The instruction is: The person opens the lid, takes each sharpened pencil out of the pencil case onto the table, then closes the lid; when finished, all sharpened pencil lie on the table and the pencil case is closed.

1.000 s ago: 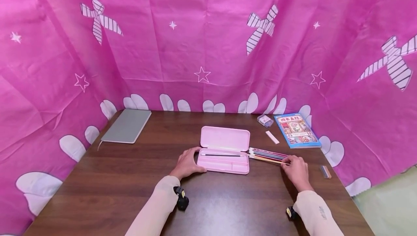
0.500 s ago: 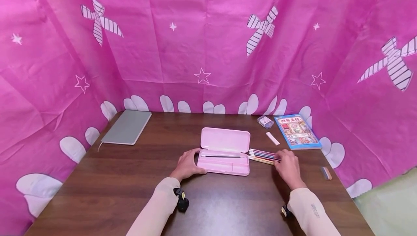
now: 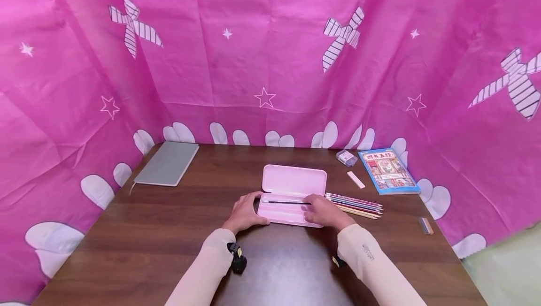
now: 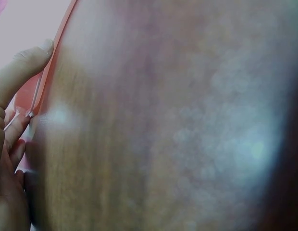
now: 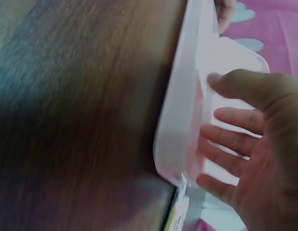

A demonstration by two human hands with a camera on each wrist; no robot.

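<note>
A pink pencil case point(image 3: 293, 180) lies with its lid raised on the brown table. My left hand point(image 3: 243, 214) grips its left end, thumb along the front edge, as the left wrist view also shows on the case's rim point(image 4: 49, 72). One dark pencil point(image 3: 283, 202) lies lengthwise in the back compartment. Over the case's right part is my right hand point(image 3: 325, 212), hiding that pencil's right end. The right wrist view shows this hand's fingers spread and relaxed, with nothing between them. Several pencils point(image 3: 359, 206) lie side by side just right of the case, tips pointing right.
At the back left lies a grey notebook point(image 3: 166, 164). Back right are a blue-edged book point(image 3: 390, 171), a pale pink strip point(image 3: 356, 179) and a small clear-and-white item point(image 3: 346, 157). A small striped block point(image 3: 426, 226) is near the right edge. A pink curtain point(image 3: 236, 62) surrounds the table.
My right hand has moved left from the pencils' tips to over the case, leaving the pencils lying on the table. The left hand has stayed on the case.
</note>
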